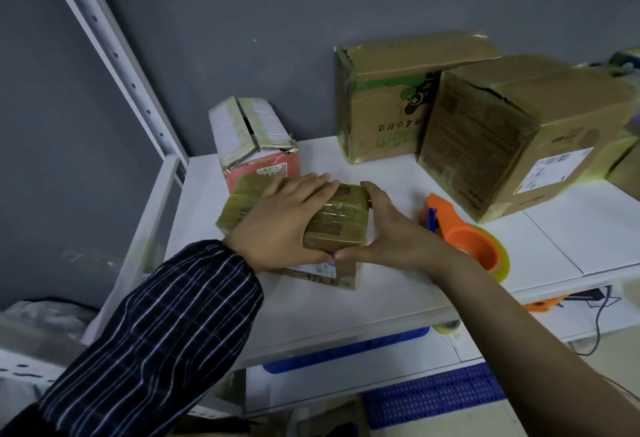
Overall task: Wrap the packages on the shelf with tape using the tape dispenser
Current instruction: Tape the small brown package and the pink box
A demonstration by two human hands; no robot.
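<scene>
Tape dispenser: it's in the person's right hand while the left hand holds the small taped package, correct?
No. The head view shows the tape dispenser lying free on the shelf beside the right hand, which grips the small taped package; the left hand does hold it.

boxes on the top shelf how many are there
6: pink-and-white box back left; taped package front centre; another box beneath it; green-printed box at the back; large brown box beside it; a partial box at the right edge. More may hide behind these.
</scene>
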